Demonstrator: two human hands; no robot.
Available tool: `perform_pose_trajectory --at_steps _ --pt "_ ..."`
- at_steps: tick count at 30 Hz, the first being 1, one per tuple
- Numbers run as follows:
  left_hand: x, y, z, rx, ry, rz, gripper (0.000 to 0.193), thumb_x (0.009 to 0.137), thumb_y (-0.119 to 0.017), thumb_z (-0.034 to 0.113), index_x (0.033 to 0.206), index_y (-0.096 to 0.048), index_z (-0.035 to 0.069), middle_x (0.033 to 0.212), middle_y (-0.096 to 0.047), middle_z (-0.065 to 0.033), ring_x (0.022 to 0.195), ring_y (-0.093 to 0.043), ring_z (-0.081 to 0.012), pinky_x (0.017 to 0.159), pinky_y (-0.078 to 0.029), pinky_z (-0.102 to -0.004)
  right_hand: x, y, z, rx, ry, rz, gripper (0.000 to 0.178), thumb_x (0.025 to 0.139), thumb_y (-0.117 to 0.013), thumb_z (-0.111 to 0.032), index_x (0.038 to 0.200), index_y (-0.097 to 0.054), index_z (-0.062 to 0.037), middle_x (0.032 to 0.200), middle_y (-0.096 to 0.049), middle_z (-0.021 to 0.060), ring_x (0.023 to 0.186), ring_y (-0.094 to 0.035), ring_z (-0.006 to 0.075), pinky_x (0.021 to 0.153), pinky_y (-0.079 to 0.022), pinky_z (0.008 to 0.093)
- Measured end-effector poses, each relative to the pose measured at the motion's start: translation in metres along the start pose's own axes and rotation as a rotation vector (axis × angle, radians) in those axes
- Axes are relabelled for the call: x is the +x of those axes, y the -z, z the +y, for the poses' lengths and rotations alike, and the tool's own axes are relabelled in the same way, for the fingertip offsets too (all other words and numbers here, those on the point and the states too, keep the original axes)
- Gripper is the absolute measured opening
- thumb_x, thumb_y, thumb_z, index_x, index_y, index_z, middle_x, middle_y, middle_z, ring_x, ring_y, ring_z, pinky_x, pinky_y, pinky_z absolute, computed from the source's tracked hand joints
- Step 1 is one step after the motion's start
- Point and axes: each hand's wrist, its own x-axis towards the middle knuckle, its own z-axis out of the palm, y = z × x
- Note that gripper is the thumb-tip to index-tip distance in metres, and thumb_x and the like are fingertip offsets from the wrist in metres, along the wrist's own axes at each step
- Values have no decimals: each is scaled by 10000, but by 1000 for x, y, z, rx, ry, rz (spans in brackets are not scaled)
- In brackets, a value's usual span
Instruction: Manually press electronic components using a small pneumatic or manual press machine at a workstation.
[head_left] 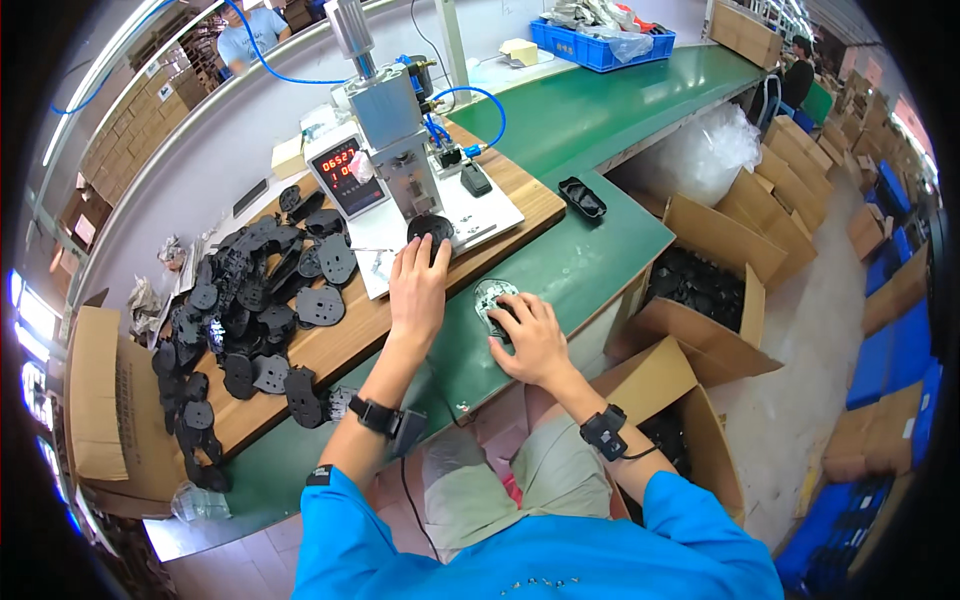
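My left hand (418, 290) reaches under the press head, its fingertips on the near rim of a round black plastic part (430, 229). That part sits on the white base plate (490, 222) of a bench press (390, 115). My right hand (535, 340) curls over the right side of a mouse-shaped piece (490, 296) with a pale, patterned face, lying on the green bench. The fingers hide part of this piece. Beyond it lies a hollow black shell (582, 199). A small black block (475, 179) rests on the press's base plate.
Black plastic parts (250, 280) lie heaped on the wooden board (345, 340) to the left. A control box (347, 170) with red digits stands beside the press. Open cartons (700, 285) of black parts stand at the right. A blue crate (600, 48) is at the back.
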Motion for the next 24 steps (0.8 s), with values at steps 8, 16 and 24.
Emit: perform_pose_trajectory --at_steps 8,16,24 --pt "19 -6 13 -68 91 -56 413 889 -624 32 1302 -630 49 1347 -655 -218 1270 -617 -371 1054 -509 -456 0 2 2 -26 9 -32 412 848 -705 -273 1220 -688 -97 1347 -602 116 1288 -501 350 1073 -415 494" --pt "20 -4 11 61 41 -117 435 852 -673 49 1281 -606 13 1296 -683 -208 1209 -657 -339 1040 -523 -422 2 0 3 -32 27 -23 401 843 -700 -256 1216 -692 -111 1365 -605 88 1274 -508 348 1075 -415 492" --pt "10 0 9 126 -19 -138 494 807 -724 44 1277 -580 2 1299 -681 -197 1211 -657 -310 1030 -523 -379 3 7 -6 -52 35 -57 610 871 -680 -249 1464 -568 -162 1399 -596 88 1268 -506 335 1081 -406 472"
